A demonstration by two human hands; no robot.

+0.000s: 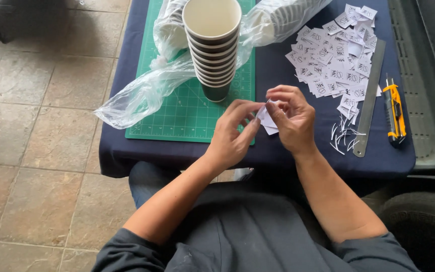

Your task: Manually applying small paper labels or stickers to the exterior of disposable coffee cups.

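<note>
Fingertips of both hands, left (232,132) and right (292,118), pinch small white paper labels (266,121) beside the stack of paper cups (212,48); loose grip could scatter them.

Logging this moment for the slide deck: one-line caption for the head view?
Both hands, left and right, pinch a small white paper sticker beside stacked paper cups on a green cutting mat.

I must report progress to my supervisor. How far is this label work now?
Cutting looks done: a pile of cut paper labels lies beside the steel ruler and yellow utility knife. In hand: left hand and right hand pinch one small white label. The stacked paper cups show no labels.
</note>
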